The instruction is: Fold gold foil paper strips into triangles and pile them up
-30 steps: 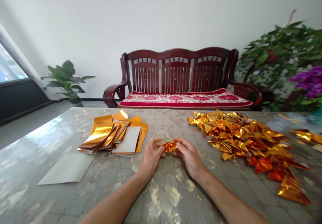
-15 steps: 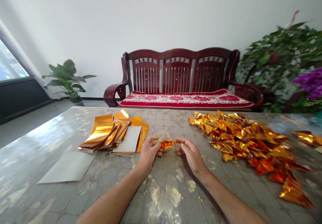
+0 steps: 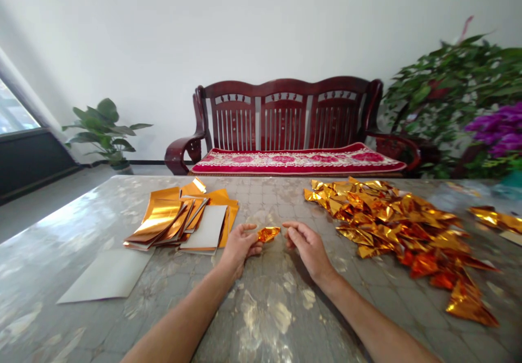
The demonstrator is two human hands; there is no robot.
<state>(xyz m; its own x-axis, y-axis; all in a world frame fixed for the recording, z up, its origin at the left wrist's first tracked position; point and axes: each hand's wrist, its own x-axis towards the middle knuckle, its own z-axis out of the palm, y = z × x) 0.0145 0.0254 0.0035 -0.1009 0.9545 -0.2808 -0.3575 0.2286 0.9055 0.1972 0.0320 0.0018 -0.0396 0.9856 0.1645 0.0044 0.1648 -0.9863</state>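
Note:
A small folded piece of shiny gold foil paper [image 3: 269, 234] is over the middle of the table. My left hand [image 3: 241, 244] grips its left end between thumb and fingers. At the other end, my right hand [image 3: 306, 246] is close to the foil's pointed tip, a narrow gap between them. Its index finger reaches out, the thumb lies a little apart from it, and nothing shows between them. The lower fingers of the right hand are partly hidden.
Left of my hands lies a fanned stack of gold foil sheets [image 3: 163, 219], with a pale sheet [image 3: 106, 275] nearer me. A heap of folded gold foil pieces [image 3: 391, 221] spreads over the table's right side. Beyond the table [image 3: 171, 314] stands a dark red wooden bench [image 3: 283, 118].
The right fingertips have come slightly away from the foil's tip. The foil piece has tilted a little in my left hand. The whole view has shifted slightly.

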